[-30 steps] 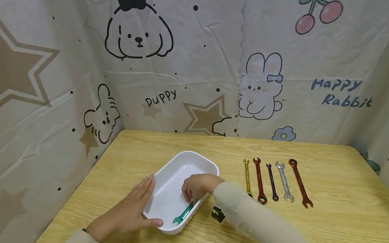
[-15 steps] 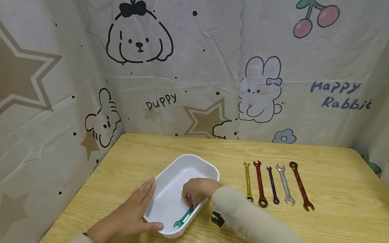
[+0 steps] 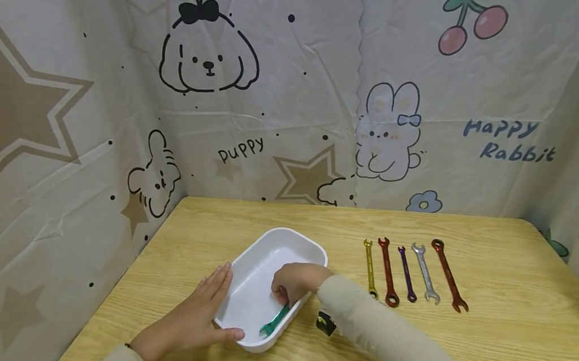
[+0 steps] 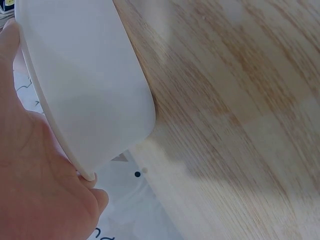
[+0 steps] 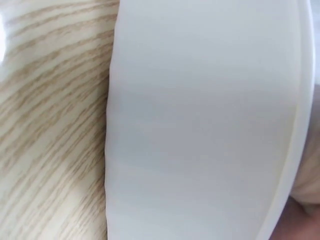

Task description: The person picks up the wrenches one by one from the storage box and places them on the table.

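Observation:
A white rectangular plastic container (image 3: pixel 256 277) stands on the table, turned at an angle. My left hand (image 3: pixel 192 314) rests on its near left corner, fingers straight along the left rim and thumb on the near rim; the left wrist view shows this hand (image 4: pixel 45 165) beside the outer wall. My right hand (image 3: pixel 294 283) reaches over the right rim and holds a green wrench (image 3: pixel 275 320) with curled fingers. The wrench lies along the inner right wall, its open end toward me; my fingers hide its far end. In the right wrist view, the container wall (image 5: pixel 200 120) covers most of that hand.
Right of the container lie several wrenches in a row: yellow (image 3: pixel 370 269), red (image 3: pixel 387 273), purple (image 3: pixel 407 275), silver (image 3: pixel 425 273) and dark red (image 3: pixel 448 276). A printed cloth (image 3: pixel 256 87) hangs behind the wooden table (image 3: pixel 502 333).
The green wrench's open end looks slightly turned and blurred now. Both hands and the container keep nearly the same place; the head view has shifted a little.

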`<state>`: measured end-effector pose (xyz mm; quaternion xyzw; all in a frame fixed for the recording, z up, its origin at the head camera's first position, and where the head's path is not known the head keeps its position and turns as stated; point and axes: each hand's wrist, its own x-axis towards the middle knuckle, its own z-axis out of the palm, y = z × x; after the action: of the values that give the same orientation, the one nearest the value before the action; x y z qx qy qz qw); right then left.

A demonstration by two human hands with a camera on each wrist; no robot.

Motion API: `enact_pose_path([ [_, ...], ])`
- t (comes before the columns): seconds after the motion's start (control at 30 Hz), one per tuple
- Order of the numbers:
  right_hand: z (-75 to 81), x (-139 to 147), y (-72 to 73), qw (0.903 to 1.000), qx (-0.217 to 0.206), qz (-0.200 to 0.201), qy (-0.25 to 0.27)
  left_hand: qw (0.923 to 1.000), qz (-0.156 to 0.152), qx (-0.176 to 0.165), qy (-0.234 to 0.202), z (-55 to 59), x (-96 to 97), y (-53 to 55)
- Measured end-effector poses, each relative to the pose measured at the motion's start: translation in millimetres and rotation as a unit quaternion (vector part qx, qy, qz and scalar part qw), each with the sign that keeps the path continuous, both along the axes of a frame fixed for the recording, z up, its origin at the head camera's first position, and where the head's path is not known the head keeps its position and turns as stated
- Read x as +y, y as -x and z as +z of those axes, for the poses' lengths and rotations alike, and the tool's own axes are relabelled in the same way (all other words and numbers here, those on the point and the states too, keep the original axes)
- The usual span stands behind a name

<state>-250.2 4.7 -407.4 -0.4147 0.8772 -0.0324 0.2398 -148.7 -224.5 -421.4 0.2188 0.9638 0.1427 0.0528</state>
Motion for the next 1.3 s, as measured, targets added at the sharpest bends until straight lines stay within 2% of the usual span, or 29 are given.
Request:
enact_pose_path([
  [0.33,-1.2,1.1,2.5,0.9998,-0.016,0.004,0.013,1.0000,-0.004,0.002,0.003,0.4,0.5,-0.1],
  [0.67,-4.9,3.7,6.0,0.9978,-0.057,-0.013,0.032,0.9998,-0.011,0.015,0.006,1.6,0.8,-1.7],
  [1.0,-2.6,5.5,8.5,0.9930,-0.086,0.020,0.079,1.0000,-0.006,0.008,-0.001,2.2,1.4,-2.0],
  [1.3,5.7,6.7,8.8,0.9868,-0.058,0.049,0.143,1.0000,0.005,-0.007,-0.002,4.0,2.6,-1.5],
])
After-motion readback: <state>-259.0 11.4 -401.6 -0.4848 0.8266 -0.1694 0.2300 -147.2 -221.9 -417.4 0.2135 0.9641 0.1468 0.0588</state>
